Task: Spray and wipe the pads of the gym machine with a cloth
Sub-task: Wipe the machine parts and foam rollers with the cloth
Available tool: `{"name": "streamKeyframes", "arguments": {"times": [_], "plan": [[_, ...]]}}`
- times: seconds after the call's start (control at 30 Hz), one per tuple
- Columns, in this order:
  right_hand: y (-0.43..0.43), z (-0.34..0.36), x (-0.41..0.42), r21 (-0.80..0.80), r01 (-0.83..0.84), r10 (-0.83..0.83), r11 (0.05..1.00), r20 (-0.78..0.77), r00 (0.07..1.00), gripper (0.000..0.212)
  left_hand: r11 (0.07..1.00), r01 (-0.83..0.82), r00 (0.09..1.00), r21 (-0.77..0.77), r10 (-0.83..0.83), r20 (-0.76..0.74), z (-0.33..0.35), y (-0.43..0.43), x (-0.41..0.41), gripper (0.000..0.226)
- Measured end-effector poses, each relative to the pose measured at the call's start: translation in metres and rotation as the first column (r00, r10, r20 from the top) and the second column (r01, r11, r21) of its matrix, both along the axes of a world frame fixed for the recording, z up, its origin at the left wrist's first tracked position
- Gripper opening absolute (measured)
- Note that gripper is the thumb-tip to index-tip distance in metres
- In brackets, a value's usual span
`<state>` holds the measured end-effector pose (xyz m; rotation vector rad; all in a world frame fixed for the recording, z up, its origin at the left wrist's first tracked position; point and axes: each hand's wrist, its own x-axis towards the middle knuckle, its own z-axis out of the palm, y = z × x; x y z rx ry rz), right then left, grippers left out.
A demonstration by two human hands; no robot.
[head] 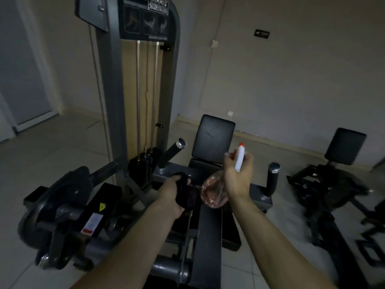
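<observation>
Head view: just below centre, toward 6 o'clock, the left hand (173,191) has its grip clamped round a dark, bunched cloth (187,196) above the near end of the long pad (210,236). Just beside it at 3 o'clock, the right hand (237,176) has its grip closed round the neck of a clear spray bottle (212,193) holding pinkish liquid. The bottle's white head has its red tip up toward 12 o'clock, where the upright back pad (213,138) stands. The gym machine's weight tower (116,101) rises at 11 o'clock. A second padded machine (333,180) sits on the floor at 3 o'clock.
</observation>
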<state>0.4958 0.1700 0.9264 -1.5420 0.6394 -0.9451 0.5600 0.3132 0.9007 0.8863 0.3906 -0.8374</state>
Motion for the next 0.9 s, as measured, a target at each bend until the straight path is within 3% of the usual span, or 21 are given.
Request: {"name": "streamKeyframes", "arguments": {"times": [0.13,0.47,0.6,0.7,0.77,0.83,0.9], "plan": [[-0.031,-0.010,0.031,-0.123,0.050,-0.056,0.991,-0.051,0.997,0.033,1.000,0.027,1.000,0.005,-0.027,-0.014,-0.013,-0.019,0.035,0.015],[-0.046,-0.062,0.076,-0.083,0.059,-0.068,0.995,-0.114,0.991,0.038,0.994,0.069,0.993,0.086,-0.060,-0.106,-0.070,0.003,0.088,0.011],[-0.039,-0.075,0.076,-0.067,0.083,-0.094,0.994,-0.192,0.977,0.061,0.984,0.144,0.982,0.107,-0.128,-0.143,-0.081,0.008,0.098,0.006],[-0.033,-0.085,0.065,-0.013,0.068,-0.068,0.998,-0.298,0.952,0.100,0.977,0.177,0.975,0.123,-0.157,-0.157,-0.085,0.013,0.103,0.008],[-0.018,-0.090,0.053,0.026,0.135,-0.117,0.990,-0.359,0.926,0.109,0.973,0.192,0.970,0.125,-0.169,-0.173,-0.083,0.017,0.107,0.012],[0.004,-0.091,0.037,-0.023,0.335,-0.324,0.942,-0.324,0.889,0.096,0.978,0.183,0.967,0.100,-0.161,-0.197,-0.076,0.021,0.110,0.017],[0.044,-0.091,0.027,-0.095,0.451,-0.461,0.887,-0.170,0.871,0.060,0.978,0.192,0.966,0.080,-0.174,-0.192,-0.077,0.027,0.120,0.019]]}}
